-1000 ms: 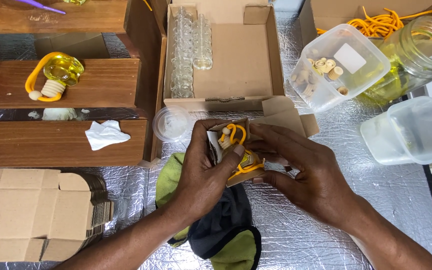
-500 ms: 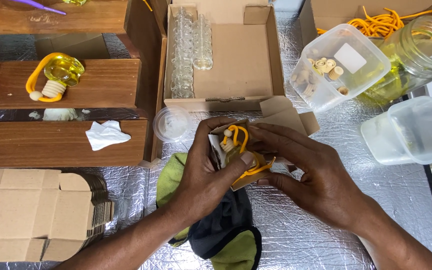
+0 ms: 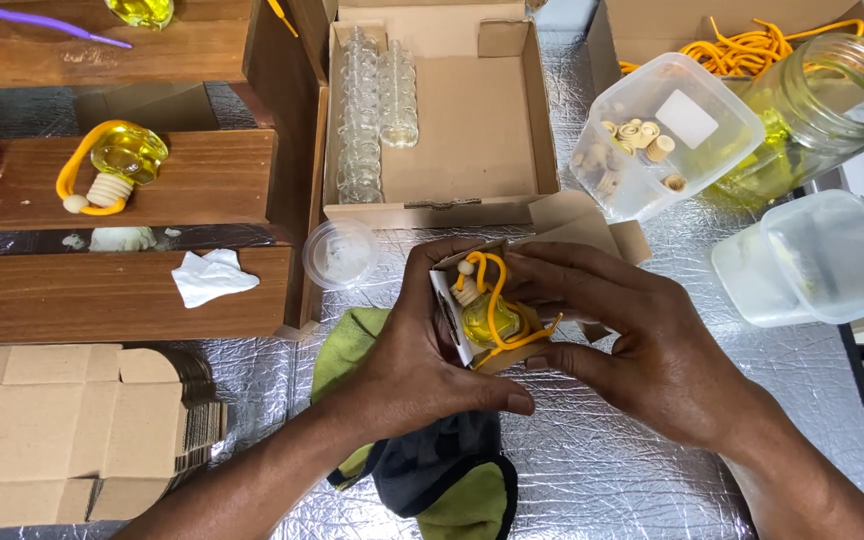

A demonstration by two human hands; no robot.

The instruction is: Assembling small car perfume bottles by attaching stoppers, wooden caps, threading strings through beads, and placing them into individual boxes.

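Yellow bottle [image 3: 489, 318] with orange cord [image 3: 497, 290] in brown carton [image 3: 452, 300] — green-and-black cloth [image 3: 442, 480], crinkled silver foil [image 3: 602, 470]

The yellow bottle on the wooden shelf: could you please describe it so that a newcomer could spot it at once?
Look at the stepped wooden shelf on the left. On its middle step lies a small bottle of yellow liquid with a ribbed wooden cap and a yellow cord. Unlike the bottle in the hands, it lies unboxed and untouched.

small box [image 3: 457, 300]: matt brown cardboard, in both grips
bottle [image 3: 487, 322]: glossy yellow glass, between the grips
desk [image 3: 602, 470]: crinkled shiny foil, under the grips
shelf [image 3: 112, 290]: smooth wood, left of the grips
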